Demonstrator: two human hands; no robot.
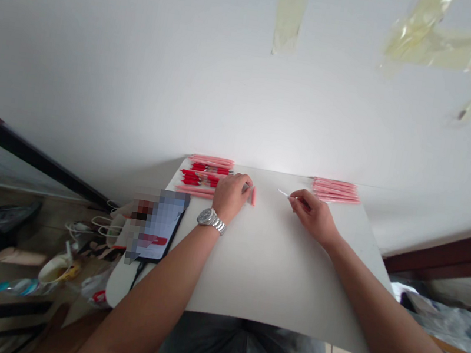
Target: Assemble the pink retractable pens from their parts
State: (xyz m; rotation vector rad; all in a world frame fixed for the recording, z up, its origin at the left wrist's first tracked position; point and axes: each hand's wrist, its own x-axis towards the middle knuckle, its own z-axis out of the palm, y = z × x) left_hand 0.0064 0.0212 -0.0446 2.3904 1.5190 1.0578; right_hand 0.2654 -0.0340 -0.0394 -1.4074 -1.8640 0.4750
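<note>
My right hand (308, 209) is closed around a thin white stick that looks like a pen refill (284, 194), its tip pointing left. Across from it, my left hand (233, 193), with a metal watch on the wrist, has its fingers curled together; what they pinch, if anything, is too small to make out. Just right of those fingertips lies a short pink tube (254, 196), like part of a pen barrel. Beside and behind the left hand are red pens (203, 180) in a loose group, with pink pens (212, 161) at the back and a pink pen (194, 191) in front.
A row of pink pens (336, 190) lies at the table's back right, near the wall. On the left edge rests a tablet (165, 237) with a cable. The white table (273, 278) meets the wall behind. A bottle (21, 286) and a cup (54, 270) are at lower left.
</note>
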